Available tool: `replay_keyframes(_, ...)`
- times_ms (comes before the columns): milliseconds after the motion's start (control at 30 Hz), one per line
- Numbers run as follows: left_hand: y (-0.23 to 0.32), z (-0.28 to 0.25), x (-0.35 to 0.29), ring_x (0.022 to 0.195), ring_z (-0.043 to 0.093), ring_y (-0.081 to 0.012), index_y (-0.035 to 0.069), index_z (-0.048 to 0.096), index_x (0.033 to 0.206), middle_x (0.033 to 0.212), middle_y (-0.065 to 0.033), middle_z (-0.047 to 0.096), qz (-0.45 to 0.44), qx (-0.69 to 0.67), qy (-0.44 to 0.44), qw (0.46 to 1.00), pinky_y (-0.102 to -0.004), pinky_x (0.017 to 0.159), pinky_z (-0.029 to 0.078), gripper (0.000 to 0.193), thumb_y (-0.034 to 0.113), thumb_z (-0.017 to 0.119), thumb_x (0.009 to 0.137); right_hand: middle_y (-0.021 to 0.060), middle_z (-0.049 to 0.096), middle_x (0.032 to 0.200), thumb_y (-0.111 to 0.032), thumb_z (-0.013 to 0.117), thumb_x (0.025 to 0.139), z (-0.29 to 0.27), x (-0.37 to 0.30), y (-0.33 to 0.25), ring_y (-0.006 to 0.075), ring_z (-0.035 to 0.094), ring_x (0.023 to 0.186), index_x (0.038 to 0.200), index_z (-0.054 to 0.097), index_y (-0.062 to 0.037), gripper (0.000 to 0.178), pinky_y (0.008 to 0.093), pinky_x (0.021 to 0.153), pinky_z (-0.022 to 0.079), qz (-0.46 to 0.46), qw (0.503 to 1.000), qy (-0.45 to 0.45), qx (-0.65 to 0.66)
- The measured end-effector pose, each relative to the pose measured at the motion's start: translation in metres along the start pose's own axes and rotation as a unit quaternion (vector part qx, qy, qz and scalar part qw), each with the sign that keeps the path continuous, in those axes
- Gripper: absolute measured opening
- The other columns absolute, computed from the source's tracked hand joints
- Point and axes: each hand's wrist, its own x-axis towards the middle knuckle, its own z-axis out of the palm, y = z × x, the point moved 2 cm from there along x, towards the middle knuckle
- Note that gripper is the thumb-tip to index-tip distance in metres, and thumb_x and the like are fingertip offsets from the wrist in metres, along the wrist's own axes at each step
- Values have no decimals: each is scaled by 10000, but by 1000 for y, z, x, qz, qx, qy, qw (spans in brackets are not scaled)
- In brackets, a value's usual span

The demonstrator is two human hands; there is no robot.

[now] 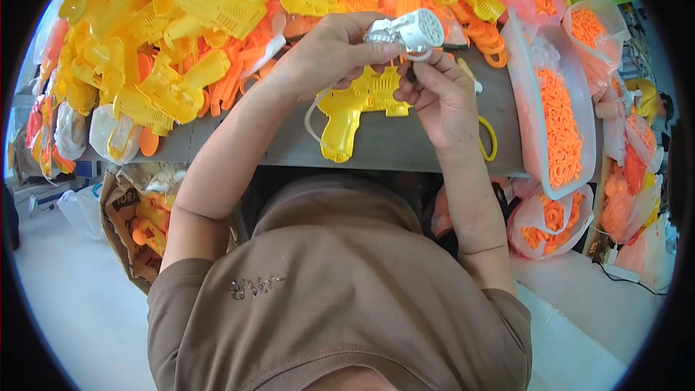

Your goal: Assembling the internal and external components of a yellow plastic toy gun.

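Above the table, my left hand [334, 49] grips a white plastic mechanism [416, 31] with a round, perforated end facing right. A thin pale tube [310, 117] hangs in a curve below that hand. My right hand [443, 94] is close under the round end, fingers pinched together beside a small white loop [418, 56]. Something small and dark shows between those fingers, too hidden to name. Beneath both hands a yellow toy-gun shell half [340, 124] lies on the grey table [405, 146], partly covered by them.
Yellow shell halves [217, 3] are heaped at the back and left, with orange parts [235, 65] among them. A yellow ring [489, 139] lies by my right forearm. Right of it stands a clear bin [531, 130] of small orange pieces [557, 130]. A cardboard box [119, 228] sits below left.
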Motion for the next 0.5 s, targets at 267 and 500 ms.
replay_keyframes(267,-25,-2,-19,498,406,-6,43,634,1034,694,27,563,-11,63,-20,998,-189,415,321,263,238,647,858,80,612,713,-113,610,856,-4,-13,19,151,581,584,923,599,-9,124,285,560,517,218,975,-19,-45)
replay_keyframes(500,-65,-9,-21,534,448,-18,20,626,987,705,6,577,0,15,61,998,-194,442,358,253,240,646,863,23,531,599,-110,575,870,14,-14,34,79,514,522,846,537,-11,109,246,449,405,-57,831,38,-552)
